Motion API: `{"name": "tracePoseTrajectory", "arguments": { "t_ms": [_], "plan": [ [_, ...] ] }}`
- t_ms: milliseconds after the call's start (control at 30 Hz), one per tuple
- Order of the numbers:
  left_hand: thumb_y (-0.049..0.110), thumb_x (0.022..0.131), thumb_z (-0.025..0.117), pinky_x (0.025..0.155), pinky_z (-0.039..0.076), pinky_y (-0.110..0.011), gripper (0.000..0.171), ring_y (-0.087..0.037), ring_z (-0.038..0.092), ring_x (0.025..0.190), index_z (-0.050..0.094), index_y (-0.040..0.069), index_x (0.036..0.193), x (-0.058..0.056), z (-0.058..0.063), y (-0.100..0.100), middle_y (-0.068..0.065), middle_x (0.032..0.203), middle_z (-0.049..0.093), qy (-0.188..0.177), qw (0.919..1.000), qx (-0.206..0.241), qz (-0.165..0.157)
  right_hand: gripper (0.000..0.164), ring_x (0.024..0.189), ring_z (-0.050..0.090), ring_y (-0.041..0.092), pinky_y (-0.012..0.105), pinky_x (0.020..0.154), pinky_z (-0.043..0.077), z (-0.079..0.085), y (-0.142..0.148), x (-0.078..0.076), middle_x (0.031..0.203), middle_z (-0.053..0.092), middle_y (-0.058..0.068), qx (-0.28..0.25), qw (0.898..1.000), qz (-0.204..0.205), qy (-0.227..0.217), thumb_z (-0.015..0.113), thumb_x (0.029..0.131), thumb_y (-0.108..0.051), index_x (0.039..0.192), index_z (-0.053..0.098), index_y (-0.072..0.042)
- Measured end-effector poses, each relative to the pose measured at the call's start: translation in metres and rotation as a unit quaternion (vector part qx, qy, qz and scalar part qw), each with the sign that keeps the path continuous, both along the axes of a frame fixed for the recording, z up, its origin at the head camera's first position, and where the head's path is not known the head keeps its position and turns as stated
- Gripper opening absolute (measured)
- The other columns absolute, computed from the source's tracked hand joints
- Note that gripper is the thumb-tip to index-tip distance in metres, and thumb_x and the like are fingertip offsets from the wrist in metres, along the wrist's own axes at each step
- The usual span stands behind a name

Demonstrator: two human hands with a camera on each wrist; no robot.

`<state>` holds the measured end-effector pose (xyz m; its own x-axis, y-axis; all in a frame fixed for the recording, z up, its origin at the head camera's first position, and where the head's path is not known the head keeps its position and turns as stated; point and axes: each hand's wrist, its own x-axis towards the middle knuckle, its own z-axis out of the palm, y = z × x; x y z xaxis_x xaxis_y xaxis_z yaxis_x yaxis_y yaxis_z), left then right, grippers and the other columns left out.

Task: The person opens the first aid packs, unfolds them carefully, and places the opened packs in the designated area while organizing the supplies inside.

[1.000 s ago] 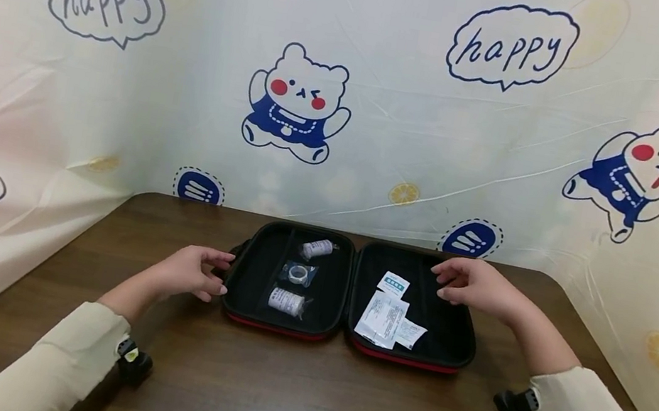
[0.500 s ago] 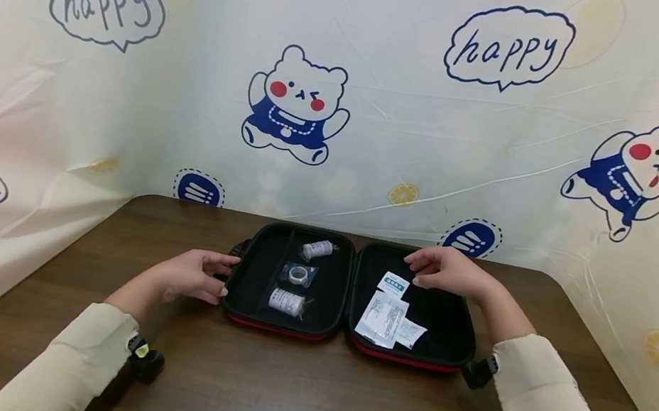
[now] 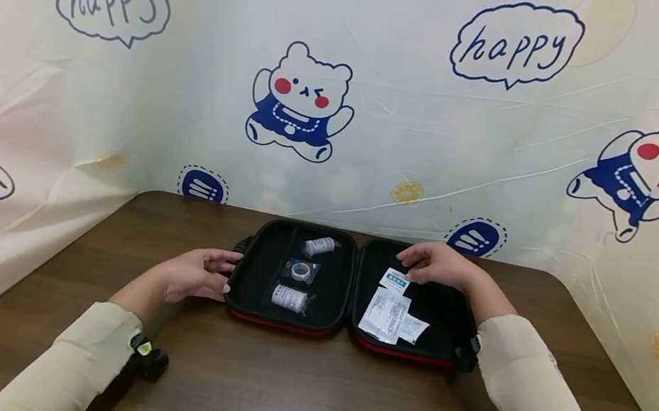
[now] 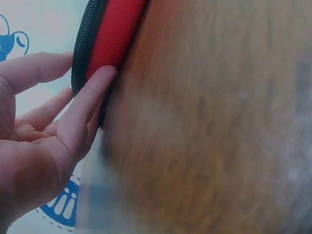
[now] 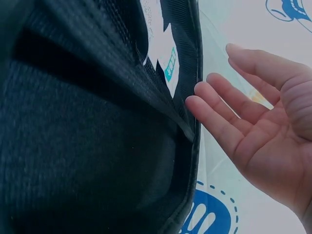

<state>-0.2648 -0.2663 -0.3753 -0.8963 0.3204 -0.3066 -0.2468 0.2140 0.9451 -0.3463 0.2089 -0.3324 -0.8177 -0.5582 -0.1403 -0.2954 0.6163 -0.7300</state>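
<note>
A black zip case (image 3: 261,270) with red outer sides lies unfolded on the table. At its left edge is my left hand (image 3: 191,277); in the left wrist view the thumb (image 4: 100,80) lies along the red side and a finger reaches the zip edge. My right hand (image 3: 439,265) hovers over the right half, fingers loosely bent, nothing between them. Its fingertips are close to a small white packet (image 3: 395,282) with a green label. Below that packet lie a larger white packet (image 3: 383,315) and another small one (image 3: 413,329).
In the case's left half lie two wrapped white rolls, the upper roll (image 3: 319,246) and the lower roll (image 3: 289,297), with a bagged white ring (image 3: 300,271) between them. The wooden table (image 3: 300,388) meets a printed curtain (image 3: 392,136) behind.
My right hand has moved left over the case's right half, from its right side towards the small labelled packet. My left hand has shifted slightly right against the case's edge.
</note>
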Motion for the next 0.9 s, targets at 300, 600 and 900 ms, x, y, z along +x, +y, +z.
{"name": "tracePoseTrajectory", "arguments": {
  "t_ms": [300,600,900],
  "plan": [
    [-0.007,0.087,0.063,0.092,0.052,-0.043,0.073,-0.030,0.061,0.106,0.028,0.002,0.151,0.000,0.000,0.001,-0.029,0.150,0.030,-0.001,1.0000,0.003,0.001,0.046,0.102,0.061,0.027,0.041,0.087,0.055,0.001,-0.007,-0.010,0.132,0.054,0.025,0.014,1.000,-0.002,-0.015,0.067,0.090,-0.007,0.134,0.055,0.001],
    [-0.007,0.088,0.062,0.093,0.051,-0.045,0.074,-0.030,0.060,0.107,0.025,0.001,0.152,0.002,0.001,0.004,-0.031,0.150,0.028,0.002,0.9999,0.010,-0.004,0.046,0.101,0.062,0.028,0.038,0.084,0.056,-0.012,-0.013,-0.023,0.128,0.057,0.023,0.042,0.998,-0.033,-0.038,0.071,0.086,-0.001,0.130,0.058,0.000],
    [-0.006,0.089,0.061,0.093,0.050,-0.045,0.073,-0.030,0.059,0.110,0.025,0.002,0.152,0.005,0.001,0.003,-0.031,0.151,0.026,0.002,1.0000,0.006,-0.001,0.060,0.108,0.052,0.031,0.043,0.093,0.049,-0.025,-0.016,-0.023,0.126,0.055,0.020,0.077,0.996,-0.035,-0.037,0.079,0.076,-0.001,0.133,0.059,-0.005]
  ]
}}
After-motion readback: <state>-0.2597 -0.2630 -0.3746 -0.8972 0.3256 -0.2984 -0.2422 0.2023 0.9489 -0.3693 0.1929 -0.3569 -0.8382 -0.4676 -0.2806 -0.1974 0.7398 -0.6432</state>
